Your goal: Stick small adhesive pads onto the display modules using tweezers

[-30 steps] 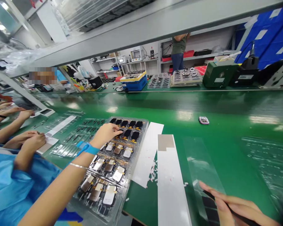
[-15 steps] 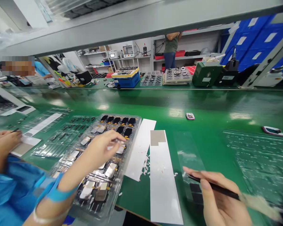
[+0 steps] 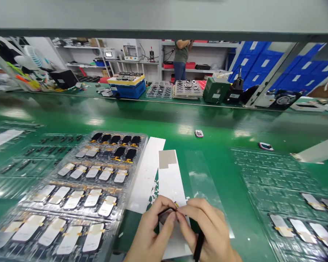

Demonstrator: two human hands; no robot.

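Note:
My left hand [image 3: 153,229] and my right hand [image 3: 205,229] meet low in the middle of the view, above a white strip with a grey patch [image 3: 169,171]. My left fingers pinch a small dark part [image 3: 165,215] with a yellow tab. My right hand grips black tweezers [image 3: 198,245], their tips hidden behind my fingers. To the left lies a clear plastic tray [image 3: 71,189] of dark and silver-faced parts with yellow tabs. A second clear tray [image 3: 278,182] lies to the right, holding several similar parts near its front.
A plain white strip [image 3: 146,174] and a clear film [image 3: 199,178] lie on the green bench [image 3: 180,120], with a small part [image 3: 199,133] beyond. Across the bench stand a blue-and-yellow case [image 3: 127,87], trays and a green machine [image 3: 215,90]. A person [image 3: 180,60] stands behind.
My view has swung to the right. My left hand has left the tray and joined my right hand over the white strip, now pinching a small part.

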